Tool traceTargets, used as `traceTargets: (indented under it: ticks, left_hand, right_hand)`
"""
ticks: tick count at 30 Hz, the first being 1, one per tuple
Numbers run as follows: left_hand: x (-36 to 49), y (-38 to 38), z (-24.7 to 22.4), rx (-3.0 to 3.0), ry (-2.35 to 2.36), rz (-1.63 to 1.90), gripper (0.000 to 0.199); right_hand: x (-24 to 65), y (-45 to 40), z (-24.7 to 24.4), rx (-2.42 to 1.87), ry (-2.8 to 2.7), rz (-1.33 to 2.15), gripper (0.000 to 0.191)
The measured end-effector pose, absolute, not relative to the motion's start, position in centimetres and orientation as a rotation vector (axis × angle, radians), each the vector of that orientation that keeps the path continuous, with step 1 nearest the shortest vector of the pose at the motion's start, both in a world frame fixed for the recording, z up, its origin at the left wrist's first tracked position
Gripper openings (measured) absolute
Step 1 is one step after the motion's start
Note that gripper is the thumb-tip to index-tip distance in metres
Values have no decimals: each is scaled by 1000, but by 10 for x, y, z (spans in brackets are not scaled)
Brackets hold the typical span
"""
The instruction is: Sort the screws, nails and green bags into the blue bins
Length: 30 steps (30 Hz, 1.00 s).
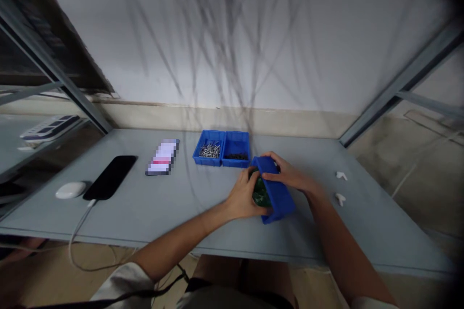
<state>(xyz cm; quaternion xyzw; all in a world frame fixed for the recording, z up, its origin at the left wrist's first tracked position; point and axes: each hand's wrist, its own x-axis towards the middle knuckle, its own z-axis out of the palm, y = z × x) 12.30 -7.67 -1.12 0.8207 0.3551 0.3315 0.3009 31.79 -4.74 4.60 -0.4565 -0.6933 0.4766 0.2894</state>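
A blue plastic bin is tipped on its side above the desk, its opening facing left. My right hand grips its upper rim and wall. At the bin's mouth, my left hand is curled around a dark green item, whose exact shape is partly hidden by the fingers. Behind my hands, two joined blue bins stand upright: the left one holds silvery metal pieces, and the right one has small dark pieces near its front.
On the grey desk, a lit phone, a black phone with a cable and a white case lie to the left. Two white earbuds sit at right. Metal posts flank the desk before a wall.
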Motion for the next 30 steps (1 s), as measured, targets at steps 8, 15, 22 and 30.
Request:
traceTargets:
  ticks: [8, 15, 22, 30]
  left_hand:
    - [118, -67, -3, 2301, 912, 810, 91]
    - [113, -65, -1, 2407, 759, 715, 73]
    - [93, -75, 6, 2425, 769, 806, 57]
    - [38, -83, 15, 2485, 1000, 778, 50]
  right_hand:
    - [311, -49, 45, -1210, -1905, 1230, 52]
    - [307, -57, 51, -1335, -1929, 993, 53]
    - [311, -56, 58, -1400, -1908, 996, 45]
    - [374, -35, 47, -1534, -1511, 974, 54]
